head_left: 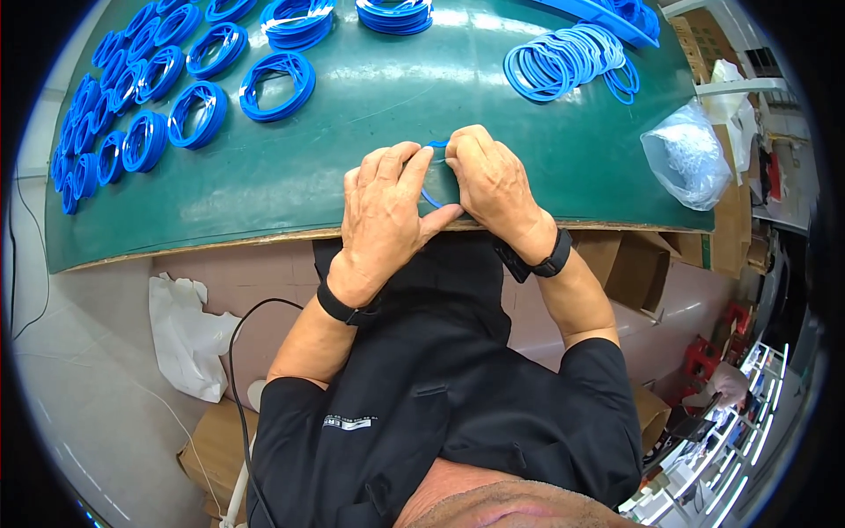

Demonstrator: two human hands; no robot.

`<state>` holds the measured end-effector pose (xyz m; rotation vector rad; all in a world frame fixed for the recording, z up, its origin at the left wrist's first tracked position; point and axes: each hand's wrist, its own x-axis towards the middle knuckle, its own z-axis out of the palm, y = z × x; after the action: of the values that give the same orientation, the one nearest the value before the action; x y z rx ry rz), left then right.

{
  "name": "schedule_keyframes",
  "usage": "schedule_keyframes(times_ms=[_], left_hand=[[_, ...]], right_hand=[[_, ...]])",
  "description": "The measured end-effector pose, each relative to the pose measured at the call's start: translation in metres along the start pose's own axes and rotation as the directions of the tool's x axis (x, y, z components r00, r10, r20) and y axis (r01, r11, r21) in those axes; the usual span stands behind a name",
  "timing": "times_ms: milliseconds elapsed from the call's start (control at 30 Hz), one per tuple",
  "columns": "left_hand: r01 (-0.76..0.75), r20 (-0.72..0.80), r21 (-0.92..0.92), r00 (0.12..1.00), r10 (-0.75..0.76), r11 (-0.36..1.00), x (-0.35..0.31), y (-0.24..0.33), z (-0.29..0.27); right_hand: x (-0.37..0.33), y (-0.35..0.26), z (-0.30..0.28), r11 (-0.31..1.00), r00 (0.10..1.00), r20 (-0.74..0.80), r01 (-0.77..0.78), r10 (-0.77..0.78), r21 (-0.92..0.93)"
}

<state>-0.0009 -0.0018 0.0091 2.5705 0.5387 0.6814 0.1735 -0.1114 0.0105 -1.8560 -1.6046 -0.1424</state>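
At the front edge of the green table, both my hands hold a small loop of thin blue cable (429, 199). My left hand (383, 195) has its fingers curled over the loop's left side, thumb stretched toward the right hand. On the right side, my right hand (490, 179) pinches the loop with thumb and fingers bent together. Only short arcs of the blue show between the hands; my fingers cover the rest. Far left of the hands lie rows of finished-looking blue cable coils (197, 115), and the nearest one (277, 86) sits beyond my left hand.
A fanned-out row of loose blue loops (563, 63) lies at the far right, beside a blue tray (607, 18). A clear plastic bag (689, 157) with whitish contents hangs at the table's right end. Cardboard boxes (637, 273) stand below the table (387, 106).
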Motion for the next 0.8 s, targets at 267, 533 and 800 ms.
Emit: schedule_keyframes(times_ms=[267,533,800], left_hand=[[-0.011,0.011,0.0,1.0,0.011,1.0,0.0,0.0,0.001],[-0.026,0.012,0.029,1.0,0.026,0.999,-0.001,-0.003,0.004],[-0.037,0.019,0.061,0.999,0.036,0.997,-0.002,-0.004,0.004]], right_hand=[[-0.004,0.0,-0.005,0.999,0.998,0.037,-0.052,0.052,0.011],[-0.02,-0.007,-0.016,0.993,0.996,-0.023,-0.089,0.091,0.072],[-0.046,-0.011,-0.031,0.976,0.978,-0.065,-0.189,0.196,0.108]])
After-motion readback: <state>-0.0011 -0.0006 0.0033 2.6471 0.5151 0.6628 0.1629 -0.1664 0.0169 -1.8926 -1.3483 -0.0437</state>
